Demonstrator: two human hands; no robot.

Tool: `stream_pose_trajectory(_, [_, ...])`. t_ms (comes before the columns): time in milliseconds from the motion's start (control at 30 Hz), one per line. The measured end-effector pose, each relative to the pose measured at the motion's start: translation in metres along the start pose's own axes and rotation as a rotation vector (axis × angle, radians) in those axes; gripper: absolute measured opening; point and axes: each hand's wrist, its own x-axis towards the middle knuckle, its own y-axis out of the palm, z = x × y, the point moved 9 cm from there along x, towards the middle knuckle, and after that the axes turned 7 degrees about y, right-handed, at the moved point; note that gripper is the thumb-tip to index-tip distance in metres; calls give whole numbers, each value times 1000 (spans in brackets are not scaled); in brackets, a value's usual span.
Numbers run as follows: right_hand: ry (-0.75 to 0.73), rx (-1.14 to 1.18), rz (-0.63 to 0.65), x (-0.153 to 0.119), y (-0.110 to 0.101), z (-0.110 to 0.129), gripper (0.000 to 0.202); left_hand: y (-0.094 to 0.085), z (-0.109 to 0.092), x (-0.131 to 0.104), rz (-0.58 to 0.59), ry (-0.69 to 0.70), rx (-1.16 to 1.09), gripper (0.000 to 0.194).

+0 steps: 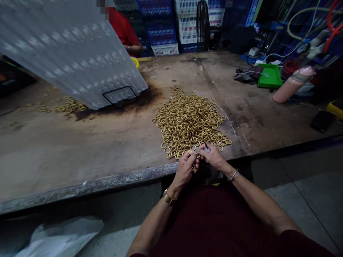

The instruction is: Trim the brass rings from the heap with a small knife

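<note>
A heap of small brass-coloured rings [187, 119] lies on the wooden table [120, 142], close to its front edge. At the near side of the heap, my left hand [187, 165] is closed with one ring [198, 155] pinched at its fingertips. Another ring [193, 167] shows below, against its curled fingers. My right hand [213, 156] is closed around a small dark-tipped tool [206, 147], whose exact kind I cannot make out. Its fingertips meet the ring held by the left hand.
A large ribbed translucent panel [80, 60] stands tilted at the left, with loose rings [70, 105] beside it. A person in a red top [124, 30] is behind it. A green tray [270, 76] and a pinkish bottle [291, 87] stand at right. Stacked crates [160, 32] line the back.
</note>
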Motion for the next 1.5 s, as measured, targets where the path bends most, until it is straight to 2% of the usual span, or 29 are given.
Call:
stream_pose_trajectory(133, [-3, -3, 0, 2, 0, -5, 19, 1, 3, -1, -4, -20, -16, 40])
stream_pose_trajectory(233, [-45, -117, -84, 3, -7, -4, 17, -2, 5, -1, -26, -19, -35, 42])
stream_pose_trajectory(333, [-167, -296, -164, 0, -11, 2, 16, -4, 4, 1, -49, -3, -51, 43])
stream_pose_trajectory(433, [-296, -507, -117, -6, -1, 4, 14, -6, 2, 2, -62, 17, -39, 44])
stream_pose_trajectory(533, [-330, -643, -61, -10, 8, 0, 14, -7, 1, 2, -55, 51, -13, 42])
stream_pose_trajectory(700, [-311, -742, -11, -11, 13, 1, 18, -8, 2, 3, -32, 107, 23, 36])
stream_pose_trajectory(833, [-269, -833, 26, -9, 15, -3, 23, -9, 2, -3, -32, 87, 27, 37])
stream_pose_trajectory(933, [-220, -934, -17, -6, 9, -8, 24, -2, -3, -10, 13, 51, -33, 36])
stream_pose_trajectory(1033, [-175, -993, -116, -2, -2, -9, 26, 5, -12, -14, 61, 23, -172, 34])
stream_pose_trajectory(1200, [-63, -1040, -346, 7, -27, -1, 28, 0, -6, -8, 29, -51, -345, 31])
stream_pose_trajectory(1300, [-30, -1094, -342, 11, -26, 3, 26, -5, 2, -6, 12, -64, -391, 26])
stream_pose_trajectory(1500, [1, -1154, -274, 12, -18, 2, 26, -4, 3, -7, 80, -79, -428, 24])
